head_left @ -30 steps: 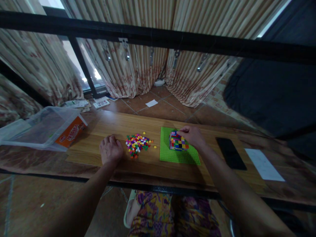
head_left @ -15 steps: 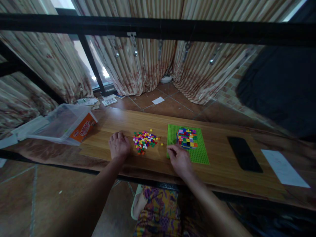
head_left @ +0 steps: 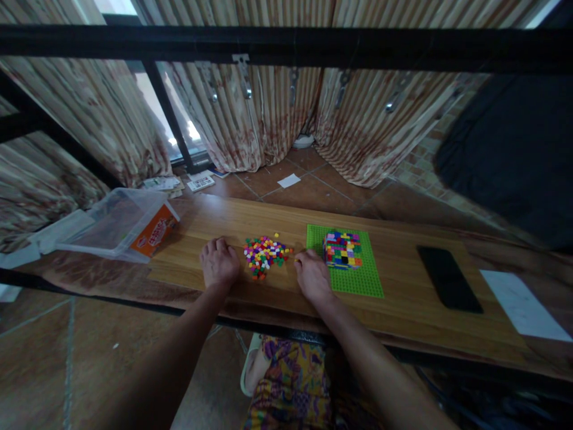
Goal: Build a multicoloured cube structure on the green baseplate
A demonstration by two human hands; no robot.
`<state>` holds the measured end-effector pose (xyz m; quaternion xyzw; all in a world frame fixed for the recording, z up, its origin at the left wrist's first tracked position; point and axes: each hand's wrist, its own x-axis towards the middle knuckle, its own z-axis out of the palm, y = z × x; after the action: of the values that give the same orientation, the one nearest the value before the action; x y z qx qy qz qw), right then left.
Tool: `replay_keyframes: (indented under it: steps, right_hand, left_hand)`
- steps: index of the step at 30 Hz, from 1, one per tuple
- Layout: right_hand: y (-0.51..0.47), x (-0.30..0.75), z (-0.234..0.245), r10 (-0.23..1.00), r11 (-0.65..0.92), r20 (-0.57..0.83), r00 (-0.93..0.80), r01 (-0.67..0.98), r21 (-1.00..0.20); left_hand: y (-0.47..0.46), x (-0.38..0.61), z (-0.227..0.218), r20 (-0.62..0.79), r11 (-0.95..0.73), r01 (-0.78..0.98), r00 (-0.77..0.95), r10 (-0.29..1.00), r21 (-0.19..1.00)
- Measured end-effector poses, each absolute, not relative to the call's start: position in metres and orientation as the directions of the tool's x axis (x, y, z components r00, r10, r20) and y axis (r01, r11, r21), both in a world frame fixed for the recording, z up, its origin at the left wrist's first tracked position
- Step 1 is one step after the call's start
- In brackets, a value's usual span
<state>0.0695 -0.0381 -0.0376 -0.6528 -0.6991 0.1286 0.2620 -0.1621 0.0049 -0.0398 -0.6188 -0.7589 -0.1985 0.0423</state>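
Observation:
A heap of small coloured bricks (head_left: 264, 254) lies on the wooden table (head_left: 403, 310) between my hands. My left hand (head_left: 218, 263) rests just left of the heap with its fingers curled under, holding nothing that I can see. My right hand (head_left: 312, 273) lies between the heap and a green baseplate (head_left: 358, 280), its fingertips pinched at a loose yellow brick (head_left: 296, 260). A multicoloured block of stacked bricks (head_left: 342, 249) stands on the far part of the baseplate.
A clear plastic tub with an orange label (head_left: 120, 224) lies on its side at the table's left end. A black phone (head_left: 449, 278) and a white sheet (head_left: 521, 304) lie to the right. A black bar (head_left: 286, 45) crosses overhead.
My right hand left the stacked block, drew back over the baseplate's near left corner, and now sits by the brick heap. My left hand stayed put. The camera shifted slightly.

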Motion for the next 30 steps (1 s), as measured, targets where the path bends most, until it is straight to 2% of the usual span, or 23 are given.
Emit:
replay_keyframes:
  steps: [5, 7, 10, 13, 23, 27, 30]
  right_hand:
    - [-0.047, 0.072, -0.029, 0.977, 0.156, 0.209, -0.04, 0.802, -0.577]
    - [-0.054, 0.077, -0.023, 0.975, 0.174, 0.221, -0.038, 0.747, -0.641]
    - [-0.062, 0.092, -0.014, 0.97, 0.17, 0.24, 0.033, 0.615, -0.77]
    - [-0.065, 0.114, -0.005, 0.956, 0.139, 0.258, 0.137, 0.563, -0.814]
    - [-0.047, 0.173, 0.007, 0.904, 0.002, 0.296, 0.308, 0.69, -0.724]
    - [-0.037, 0.173, 0.009, 0.906, 0.001, 0.317, 0.28, 0.747, -0.665]
    - [-0.03, 0.169, 0.01, 0.917, 0.026, 0.34, 0.21, 0.817, -0.576]
  left_hand:
    - [0.005, -0.162, -0.04, 0.321, 0.154, 0.964, -0.219, 0.921, 0.215]
    - [0.006, -0.163, -0.04, 0.325, 0.153, 0.966, -0.215, 0.921, 0.206]
    - [0.006, -0.163, -0.042, 0.334, 0.147, 0.967, -0.211, 0.919, 0.207]
    - [0.006, -0.163, -0.042, 0.338, 0.146, 0.966, -0.214, 0.916, 0.215]
    - [0.006, -0.162, -0.039, 0.341, 0.145, 0.966, -0.213, 0.916, 0.214]
    - [0.006, -0.163, -0.041, 0.352, 0.142, 0.965, -0.214, 0.911, 0.219]
    - [0.006, -0.162, -0.041, 0.342, 0.149, 0.964, -0.219, 0.914, 0.219]
